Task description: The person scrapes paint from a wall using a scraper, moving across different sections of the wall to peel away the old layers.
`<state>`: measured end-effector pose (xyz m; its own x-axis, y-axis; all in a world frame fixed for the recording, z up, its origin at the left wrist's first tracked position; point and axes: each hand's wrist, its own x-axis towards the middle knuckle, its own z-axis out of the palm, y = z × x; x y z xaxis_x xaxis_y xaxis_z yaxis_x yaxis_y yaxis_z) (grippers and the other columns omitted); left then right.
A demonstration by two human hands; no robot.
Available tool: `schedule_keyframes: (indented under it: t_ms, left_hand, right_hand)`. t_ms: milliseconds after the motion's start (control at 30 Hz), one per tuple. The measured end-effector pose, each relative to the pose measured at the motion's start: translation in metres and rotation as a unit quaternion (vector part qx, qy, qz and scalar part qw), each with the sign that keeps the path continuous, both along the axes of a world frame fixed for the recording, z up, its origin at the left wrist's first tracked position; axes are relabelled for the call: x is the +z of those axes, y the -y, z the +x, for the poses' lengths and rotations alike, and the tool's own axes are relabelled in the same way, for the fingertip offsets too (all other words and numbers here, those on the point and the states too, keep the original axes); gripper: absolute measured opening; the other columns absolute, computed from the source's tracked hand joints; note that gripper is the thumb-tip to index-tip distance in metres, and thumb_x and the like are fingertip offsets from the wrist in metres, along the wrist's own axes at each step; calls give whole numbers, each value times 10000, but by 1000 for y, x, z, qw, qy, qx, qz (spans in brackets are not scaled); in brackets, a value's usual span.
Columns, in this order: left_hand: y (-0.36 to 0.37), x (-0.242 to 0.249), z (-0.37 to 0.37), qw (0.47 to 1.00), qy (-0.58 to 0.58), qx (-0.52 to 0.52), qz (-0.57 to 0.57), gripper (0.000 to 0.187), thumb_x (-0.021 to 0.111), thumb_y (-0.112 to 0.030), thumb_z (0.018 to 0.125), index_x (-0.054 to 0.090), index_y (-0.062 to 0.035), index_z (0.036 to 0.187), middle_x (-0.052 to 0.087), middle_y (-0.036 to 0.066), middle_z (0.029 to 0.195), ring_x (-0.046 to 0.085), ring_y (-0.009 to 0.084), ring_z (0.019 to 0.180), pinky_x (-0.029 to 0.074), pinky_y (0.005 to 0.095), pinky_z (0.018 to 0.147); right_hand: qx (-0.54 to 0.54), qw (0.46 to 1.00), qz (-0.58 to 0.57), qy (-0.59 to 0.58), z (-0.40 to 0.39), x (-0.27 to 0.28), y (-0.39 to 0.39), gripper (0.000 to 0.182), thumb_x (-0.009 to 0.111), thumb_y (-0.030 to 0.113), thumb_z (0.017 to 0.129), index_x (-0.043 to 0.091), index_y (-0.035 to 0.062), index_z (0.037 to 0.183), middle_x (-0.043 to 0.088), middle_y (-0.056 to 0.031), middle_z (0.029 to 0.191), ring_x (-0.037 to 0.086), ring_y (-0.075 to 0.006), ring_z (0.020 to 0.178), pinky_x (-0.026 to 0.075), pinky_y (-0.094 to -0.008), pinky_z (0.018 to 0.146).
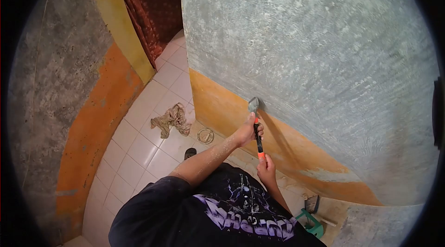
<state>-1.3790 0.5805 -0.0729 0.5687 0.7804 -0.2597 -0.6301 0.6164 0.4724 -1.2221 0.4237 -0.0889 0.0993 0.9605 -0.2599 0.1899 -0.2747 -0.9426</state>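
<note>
A long-handled scraper [258, 141] with a black and orange handle has its grey head against the wall, at the border of the grey surface [296, 38] and the orange band [218, 98]. Near its head, my left hand [249, 131] is closed round the upper handle. My right hand [266, 167] grips the orange lower end of the handle. Pale dust specks cover my left forearm.
A crumpled cloth [172, 120] and a round ring-like object [205, 136] lie on the tiled floor [134, 154]. A green plastic stool [309, 223] stands at the lower right near a brush [311, 203]. A red curtain [148, 10] hangs in the doorway.
</note>
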Motion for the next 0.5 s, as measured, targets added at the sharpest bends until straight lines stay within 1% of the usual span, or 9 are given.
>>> schedule_keyframes:
  t_ms: [67, 167, 267, 367, 467, 500]
  left_hand:
    - [-10, 2, -10, 1000, 1, 27, -3, 439, 245, -596, 1023, 384, -193, 1130, 414, 12, 766, 460, 170, 703, 486, 438, 735]
    - [-24, 2, -38, 997, 4, 71, -10, 450, 236, -605, 1020, 390, -196, 1131, 416, 6, 753, 462, 170, 689, 486, 434, 732]
    - [-41, -3, -67, 995, 13, 103, -4, 456, 229, -606, 1020, 403, -199, 1126, 412, -3, 723, 462, 168, 669, 483, 425, 722]
    - [-56, -2, -98, 992, 7, 129, 2, 459, 225, -604, 1022, 408, -195, 1120, 410, -3, 722, 459, 165, 666, 481, 422, 717]
    - [-72, 0, -132, 989, -2, 146, 7, 466, 223, -605, 1021, 411, -189, 1118, 411, -1, 722, 453, 165, 661, 477, 420, 716]
    - [-77, -1, -141, 989, -5, 149, 6, 469, 223, -606, 1021, 411, -188, 1119, 411, 0, 722, 453, 166, 661, 476, 419, 716]
  right_hand:
    - [29, 999, 3, 16, -6, 7, -20, 242, 517, 254, 1024, 566, 28, 1096, 377, 74, 619, 366, -24, 518, 294, -213, 461]
    - [71, 993, 47, 84, -21, 6, -48, 264, 524, 253, 1019, 589, 21, 1129, 394, 68, 616, 376, -31, 526, 309, -223, 477]
    - [72, 985, 52, 145, -49, 14, -71, 316, 578, 303, 979, 626, 21, 1114, 497, -23, 642, 475, -111, 574, 391, -302, 543]
    - [86, 980, 63, 166, -85, 31, -90, 328, 585, 322, 970, 630, 32, 1116, 528, -60, 661, 500, -137, 584, 411, -323, 560]
    - [108, 978, 83, 157, -115, 32, -111, 323, 562, 302, 991, 624, 34, 1159, 472, 18, 630, 439, -80, 554, 375, -280, 519]
    - [108, 977, 90, 161, -124, 32, -115, 324, 562, 302, 991, 624, 32, 1158, 480, 14, 635, 445, -83, 557, 380, -283, 523]
